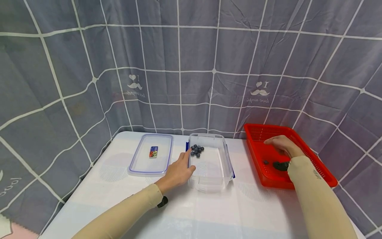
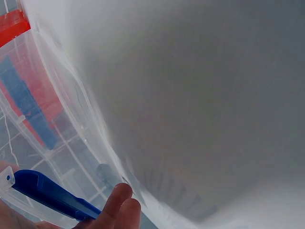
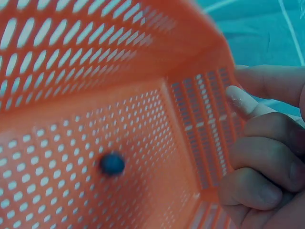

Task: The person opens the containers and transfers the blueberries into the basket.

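hovering near a dark berry (image 3: 113, 163) in a red basket (image 1: 270, 184), a part-curled right hand (image 1: 282, 145), contents unclear, could roll it off with a hasty pinch; the loosely straight left hand (image 1: 177, 170) touches a container (image 1: 209, 183) beside clustered berries (image 1: 196, 150).

A white grid crossed the grey-blue curtain (image 1: 197, 49), printed with white hearts and moustaches. Red filled the basket (image 1: 276, 183), dark blue the berries (image 1: 196, 150) in a clear box (image 1: 210, 166) with blue clips (image 2: 50, 194). Blue edged the clear lid (image 1: 141, 162); beige covered both sleeves (image 1: 125, 212). Pale striped patches marked the white tablecloth (image 1: 110, 196).
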{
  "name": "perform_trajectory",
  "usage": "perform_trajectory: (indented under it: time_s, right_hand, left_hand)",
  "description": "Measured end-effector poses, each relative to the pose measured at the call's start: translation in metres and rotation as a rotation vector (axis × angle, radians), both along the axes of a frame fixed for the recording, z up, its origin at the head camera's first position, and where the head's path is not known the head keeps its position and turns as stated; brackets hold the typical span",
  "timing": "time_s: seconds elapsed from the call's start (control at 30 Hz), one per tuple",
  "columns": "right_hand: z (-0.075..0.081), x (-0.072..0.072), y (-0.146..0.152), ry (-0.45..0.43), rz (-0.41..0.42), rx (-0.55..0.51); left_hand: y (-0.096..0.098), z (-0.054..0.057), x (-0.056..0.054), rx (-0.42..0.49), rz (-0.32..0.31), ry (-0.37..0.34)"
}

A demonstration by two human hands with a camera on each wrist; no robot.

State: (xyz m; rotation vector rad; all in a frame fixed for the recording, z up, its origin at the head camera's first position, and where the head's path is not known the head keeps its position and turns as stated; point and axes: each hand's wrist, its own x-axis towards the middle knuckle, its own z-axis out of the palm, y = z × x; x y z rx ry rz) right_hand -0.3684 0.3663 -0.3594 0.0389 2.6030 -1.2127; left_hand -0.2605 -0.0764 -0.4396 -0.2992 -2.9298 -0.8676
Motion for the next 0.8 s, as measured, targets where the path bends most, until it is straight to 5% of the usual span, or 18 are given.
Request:
perform_trajectory:
  time_s: [0.53,0.8]
  right_hand:
    - [0.039,0.003,-0.056,0.044,0.113,-0.052]
    - [0.038,0.002,-0.088,0.04,0.13,-0.175]
  left_hand:
    - [0.0,0.0,0.0,0.006,-0.008,-0.005]
    - [-0.002,0.0,0.001,0.008,-0.01,-0.005]
